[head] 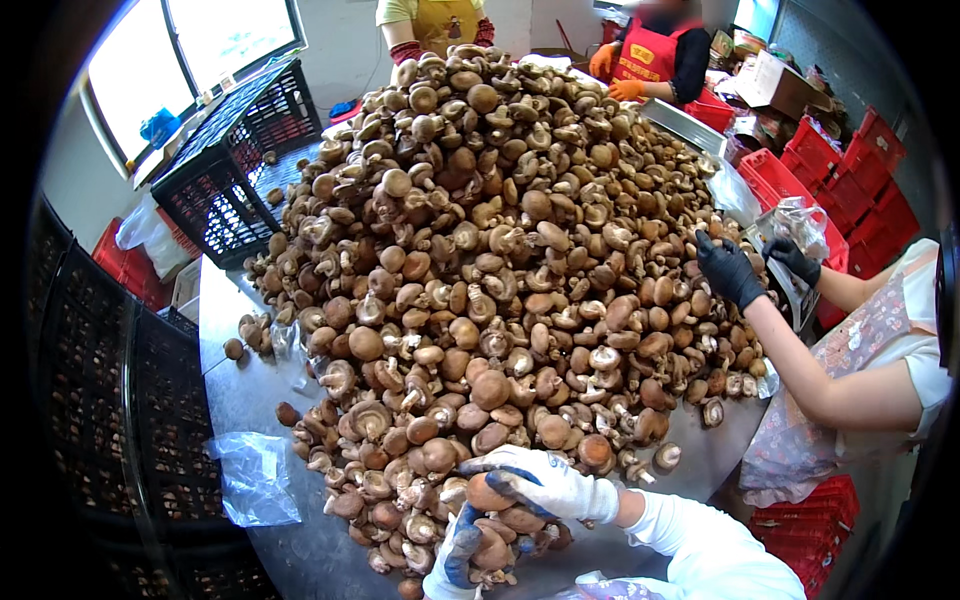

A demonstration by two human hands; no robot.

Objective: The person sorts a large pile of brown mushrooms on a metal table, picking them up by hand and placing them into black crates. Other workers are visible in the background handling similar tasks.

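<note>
A large heap of brown shiitake mushrooms (480, 262) covers most of the metal table (300, 555). At its near edge, my right hand (544, 484), in a white knit glove with blue coating, curls its fingers around a brown mushroom (487, 493). Just below it, my left hand (455, 551), gloved the same way, cups several mushrooms (493, 547) against its palm. Part of the left hand is cut off by the bottom of the picture. The two hands are close together, with mushrooms between them.
A clear plastic bag (255, 476) lies on the left. Black crates (232, 157) stand at back left and along the left side (90, 375). At right, a co-worker's black-gloved hands (727, 270) reach the heap. Two people stand opposite. Red crates (847, 180) stack at right.
</note>
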